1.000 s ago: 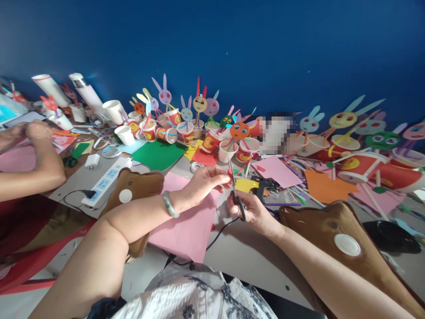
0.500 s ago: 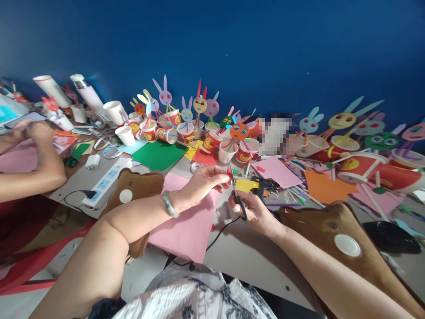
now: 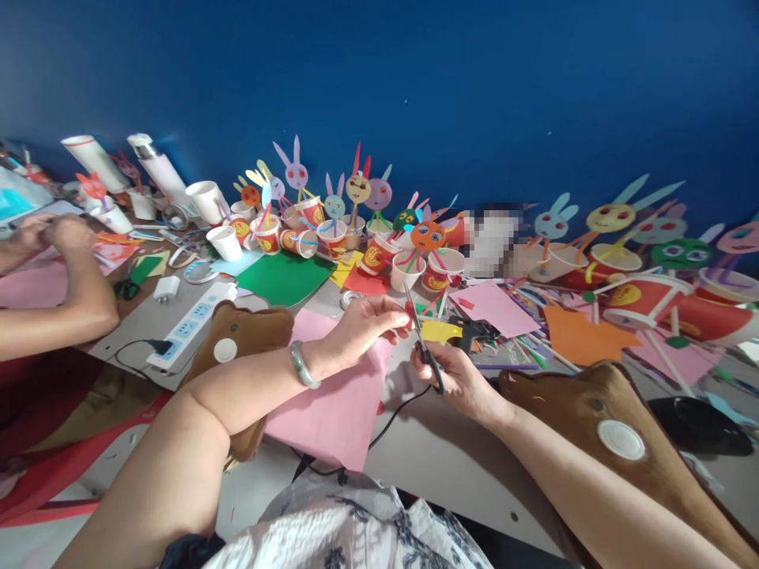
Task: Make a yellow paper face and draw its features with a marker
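Between the thumb and fingers of my left hand (image 3: 375, 320) is a small piece of red paper (image 3: 409, 314), mostly hidden by the fingertips. My right hand (image 3: 454, 375) grips a pair of scissors (image 3: 417, 325) by its black handles, the blades pointing up and away from me. The blades are right beside the red piece; I cannot tell whether they touch it. A large pink paper sheet (image 3: 332, 403) lies on the table below my left forearm.
Paper cups with paper animal heads (image 3: 427, 235) line the blue wall. A power strip (image 3: 188, 328) and a brown cushion (image 3: 246, 328) lie left, another brown cushion (image 3: 593, 427) right. Green paper (image 3: 285, 278) lies behind my hands. Another person's arms (image 3: 83, 276) rest at far left.
My right hand and the scissors have shifted very slightly. My left hand stays in place with the red paper.
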`<state>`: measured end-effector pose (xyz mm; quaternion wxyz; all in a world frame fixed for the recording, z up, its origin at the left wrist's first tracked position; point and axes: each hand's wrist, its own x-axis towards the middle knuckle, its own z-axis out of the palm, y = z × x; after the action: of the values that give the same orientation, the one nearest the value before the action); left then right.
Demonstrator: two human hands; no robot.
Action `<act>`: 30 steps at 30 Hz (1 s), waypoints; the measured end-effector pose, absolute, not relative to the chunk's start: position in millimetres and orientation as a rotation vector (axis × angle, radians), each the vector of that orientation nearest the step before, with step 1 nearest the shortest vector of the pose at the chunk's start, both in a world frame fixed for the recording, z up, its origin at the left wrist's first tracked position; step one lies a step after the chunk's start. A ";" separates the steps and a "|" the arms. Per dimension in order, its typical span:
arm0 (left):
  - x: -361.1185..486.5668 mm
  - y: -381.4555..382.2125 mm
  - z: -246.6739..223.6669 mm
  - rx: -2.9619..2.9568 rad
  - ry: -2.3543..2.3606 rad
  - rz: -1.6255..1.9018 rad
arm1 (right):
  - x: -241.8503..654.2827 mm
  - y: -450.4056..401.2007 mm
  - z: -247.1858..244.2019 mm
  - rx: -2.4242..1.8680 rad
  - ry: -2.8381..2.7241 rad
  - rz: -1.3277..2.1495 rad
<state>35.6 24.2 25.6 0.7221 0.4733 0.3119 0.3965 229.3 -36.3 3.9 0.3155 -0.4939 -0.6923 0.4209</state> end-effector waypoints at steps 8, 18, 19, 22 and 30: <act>35.4 22.5 30.0 1.051 0.696 0.897 | 229.6 -35.7 5.1 -1.309 -1.826 1.115; 35.4 21.8 30.6 1.060 0.692 0.915 | 230.9 -34.5 0.6 -1.300 -1.832 1.124; 35.6 21.8 30.6 1.059 0.697 0.918 | 231.1 -34.5 -0.3 -1.297 -1.830 1.125; 35.9 21.2 31.5 1.050 0.704 0.923 | 231.6 -34.3 -2.4 -1.298 -1.829 1.128; 35.1 19.9 35.2 1.030 0.689 0.933 | 231.7 -34.0 -2.6 -1.292 -1.791 1.120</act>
<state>35.1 19.9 35.2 0.7141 0.4648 0.3108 0.4212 231.7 -34.0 -2.6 0.3267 -0.4932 -0.6836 0.4275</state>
